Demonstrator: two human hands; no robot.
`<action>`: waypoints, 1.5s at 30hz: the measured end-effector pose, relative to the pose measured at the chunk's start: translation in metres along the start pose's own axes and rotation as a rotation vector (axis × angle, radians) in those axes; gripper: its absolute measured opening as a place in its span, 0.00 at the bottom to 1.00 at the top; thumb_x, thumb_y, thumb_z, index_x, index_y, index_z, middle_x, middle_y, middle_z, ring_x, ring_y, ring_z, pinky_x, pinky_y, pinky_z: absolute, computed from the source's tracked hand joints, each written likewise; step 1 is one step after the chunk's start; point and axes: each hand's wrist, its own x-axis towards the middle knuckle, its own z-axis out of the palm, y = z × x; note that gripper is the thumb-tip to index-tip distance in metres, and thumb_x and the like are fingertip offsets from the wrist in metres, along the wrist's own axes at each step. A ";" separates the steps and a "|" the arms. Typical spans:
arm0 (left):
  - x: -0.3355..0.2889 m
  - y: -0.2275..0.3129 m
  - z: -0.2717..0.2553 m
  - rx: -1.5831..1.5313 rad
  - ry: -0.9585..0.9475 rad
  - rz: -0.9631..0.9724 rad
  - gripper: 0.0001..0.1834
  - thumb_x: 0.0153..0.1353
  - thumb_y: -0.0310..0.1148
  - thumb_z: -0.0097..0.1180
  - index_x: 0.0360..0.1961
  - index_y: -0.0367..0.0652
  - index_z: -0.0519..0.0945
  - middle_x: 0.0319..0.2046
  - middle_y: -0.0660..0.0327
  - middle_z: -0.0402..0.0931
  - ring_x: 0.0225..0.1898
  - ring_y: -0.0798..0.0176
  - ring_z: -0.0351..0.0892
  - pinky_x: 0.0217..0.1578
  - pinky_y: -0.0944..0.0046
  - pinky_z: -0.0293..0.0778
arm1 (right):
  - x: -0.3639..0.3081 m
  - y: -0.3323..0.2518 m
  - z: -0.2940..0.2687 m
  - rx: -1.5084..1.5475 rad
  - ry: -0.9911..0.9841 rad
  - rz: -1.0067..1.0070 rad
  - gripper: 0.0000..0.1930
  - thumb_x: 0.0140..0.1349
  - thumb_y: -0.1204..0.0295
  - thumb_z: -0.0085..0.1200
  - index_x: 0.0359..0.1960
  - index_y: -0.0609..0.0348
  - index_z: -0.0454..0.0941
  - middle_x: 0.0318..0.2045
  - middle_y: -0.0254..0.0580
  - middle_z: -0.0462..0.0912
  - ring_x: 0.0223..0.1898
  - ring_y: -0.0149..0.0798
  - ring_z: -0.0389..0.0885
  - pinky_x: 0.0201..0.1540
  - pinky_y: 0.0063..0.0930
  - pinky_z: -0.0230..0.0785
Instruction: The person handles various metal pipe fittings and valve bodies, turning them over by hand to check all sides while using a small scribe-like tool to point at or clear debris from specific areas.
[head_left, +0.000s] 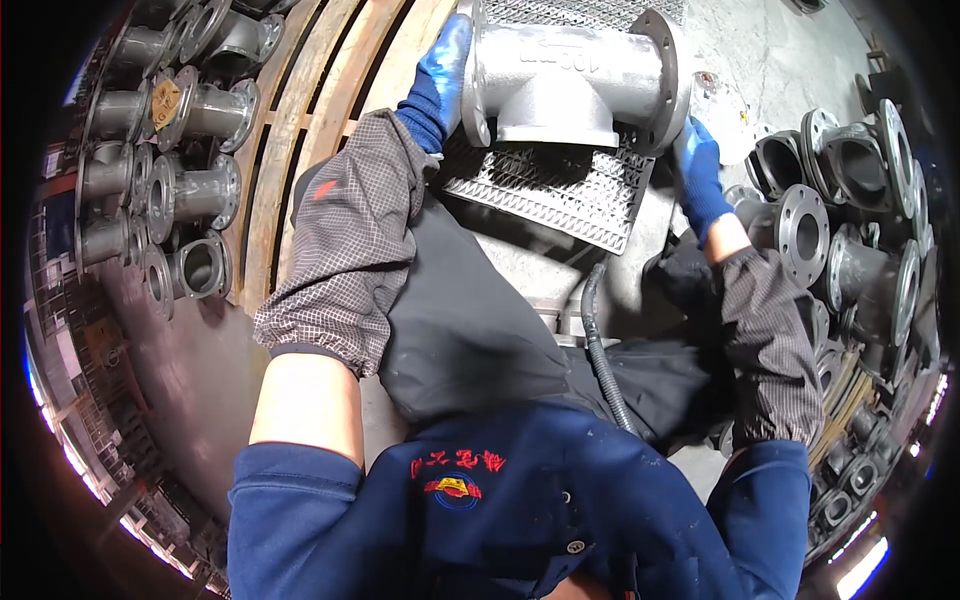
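A silver-grey flanged pipe fitting (570, 75) lies crosswise at the top of the head view, with a round flange at each end and a short, wide branch toward me. My left hand (445, 75), in a blue glove, is closed on its left flange, the fingers partly hidden behind the rim. On the other side my right hand (697, 165), also gloved in blue, grips the lower edge of the right flange; its fingertips are hidden. Beneath the fitting is a perforated metal plate (590, 215), partly in the fitting's shadow.
A slatted wooden pallet (325, 85) is beside my left forearm. Stacked grey flanged fittings (205, 110) stand at the far left. More flanged fittings (865, 165) crowd the right side. A ribbed black hose (598, 350) runs between my legs.
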 end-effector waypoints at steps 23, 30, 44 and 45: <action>-0.081 0.065 -0.086 -0.236 0.283 -0.076 0.20 0.63 0.42 0.43 0.47 0.36 0.73 0.41 0.54 0.77 0.41 0.55 0.77 0.46 0.59 0.74 | -0.015 -0.078 0.087 -0.573 -0.335 -0.423 0.12 0.61 0.70 0.41 0.39 0.66 0.75 0.23 0.50 0.78 0.25 0.41 0.78 0.27 0.30 0.69; -0.090 0.075 -0.070 -0.502 -0.074 -0.222 0.23 0.64 0.43 0.40 0.50 0.35 0.72 0.46 0.51 0.75 0.46 0.53 0.76 0.48 0.54 0.74 | -0.008 -0.096 0.093 -0.667 -0.183 -0.262 0.22 0.63 0.56 0.38 0.35 0.63 0.79 0.31 0.61 0.79 0.35 0.59 0.78 0.38 0.44 0.70; -0.086 0.075 -0.061 -0.492 -0.127 -0.155 0.17 0.63 0.42 0.43 0.42 0.39 0.74 0.38 0.55 0.76 0.40 0.56 0.76 0.45 0.58 0.73 | -0.001 -0.092 0.090 -0.505 -0.103 -0.269 0.17 0.65 0.63 0.38 0.34 0.62 0.76 0.26 0.60 0.78 0.26 0.56 0.78 0.31 0.42 0.71; -0.082 0.075 -0.065 -0.515 -0.141 -0.145 0.16 0.63 0.42 0.44 0.40 0.40 0.74 0.36 0.57 0.76 0.39 0.57 0.76 0.44 0.59 0.73 | -0.001 -0.093 0.091 -0.517 -0.097 -0.317 0.16 0.64 0.63 0.39 0.35 0.62 0.76 0.26 0.60 0.78 0.28 0.56 0.78 0.32 0.42 0.70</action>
